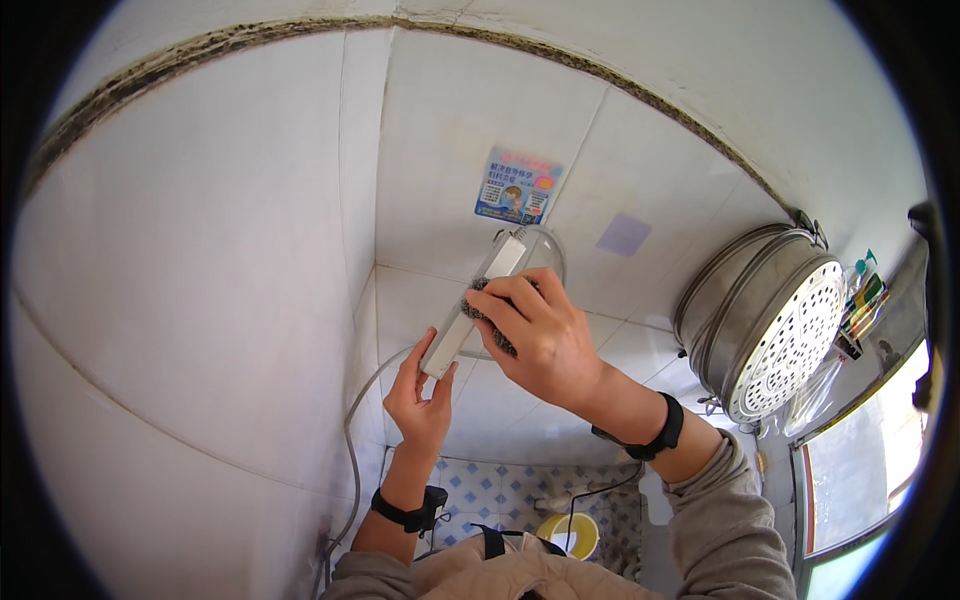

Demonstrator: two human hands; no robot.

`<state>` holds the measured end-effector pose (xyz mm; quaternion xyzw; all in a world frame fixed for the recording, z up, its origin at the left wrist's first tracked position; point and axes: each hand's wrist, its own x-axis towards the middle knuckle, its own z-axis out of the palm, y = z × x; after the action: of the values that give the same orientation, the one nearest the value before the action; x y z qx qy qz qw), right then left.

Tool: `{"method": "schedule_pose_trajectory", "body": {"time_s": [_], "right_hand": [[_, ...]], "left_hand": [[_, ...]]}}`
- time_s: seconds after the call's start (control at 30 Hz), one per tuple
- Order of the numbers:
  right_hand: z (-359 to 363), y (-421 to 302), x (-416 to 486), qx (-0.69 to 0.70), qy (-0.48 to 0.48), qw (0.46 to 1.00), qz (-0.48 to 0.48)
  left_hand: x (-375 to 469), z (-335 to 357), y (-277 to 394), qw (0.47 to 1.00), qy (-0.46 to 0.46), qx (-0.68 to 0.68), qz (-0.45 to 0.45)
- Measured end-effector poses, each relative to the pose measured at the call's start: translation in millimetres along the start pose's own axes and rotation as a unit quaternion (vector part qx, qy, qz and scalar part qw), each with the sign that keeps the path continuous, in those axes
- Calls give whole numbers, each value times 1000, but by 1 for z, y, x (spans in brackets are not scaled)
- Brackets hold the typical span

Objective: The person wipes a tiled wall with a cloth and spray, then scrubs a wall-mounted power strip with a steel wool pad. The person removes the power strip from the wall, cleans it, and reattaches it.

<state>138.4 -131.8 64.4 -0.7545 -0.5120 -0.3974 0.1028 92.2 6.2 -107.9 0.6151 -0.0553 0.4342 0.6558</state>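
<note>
A long, pale power strip (452, 341) with a grey cord is held at a slant before the tiled wall. My left hand (421, 409) grips its lower end between the thumb and fingers. In my right hand (546, 337) is a grey steel wool scrubber (475, 300), pressed against the strip's front near the middle. My right fingers hide part of the strip and much of the scrubber. The strip's upper end lies just below a printed sticker (517, 185) on the wall.
A metal steamer pot (709, 300) with a perforated plate (795, 345) hangs at the right, beside brushes or bottles. The grey cord (349, 427) runs down the left wall. Below, a yellow bucket (592, 537) stands on the patterned floor (469, 491). A window (851, 465) is at lower right.
</note>
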Motion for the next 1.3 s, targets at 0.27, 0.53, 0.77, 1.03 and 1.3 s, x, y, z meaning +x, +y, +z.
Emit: {"method": "schedule_pose_trajectory", "body": {"time_s": [0.27,0.53,0.77,1.03,1.3], "right_hand": [[4,-11,1,13,13,1000,6],[-1,-6,-23,59,92,981,157],[-24,23,-44,344,28,811,471],[-20,27,-63,557,-147,602,553],[-3,22,-43,615,-116,591,510]], "left_hand": [[4,-1,2,993,-9,-96,-73],[19,-11,11,992,-20,-105,-66],[12,-18,4,986,-23,-129,-103],[-13,-23,-14,954,-25,-192,-227],[-2,-24,0,936,-168,-233,-205]]}}
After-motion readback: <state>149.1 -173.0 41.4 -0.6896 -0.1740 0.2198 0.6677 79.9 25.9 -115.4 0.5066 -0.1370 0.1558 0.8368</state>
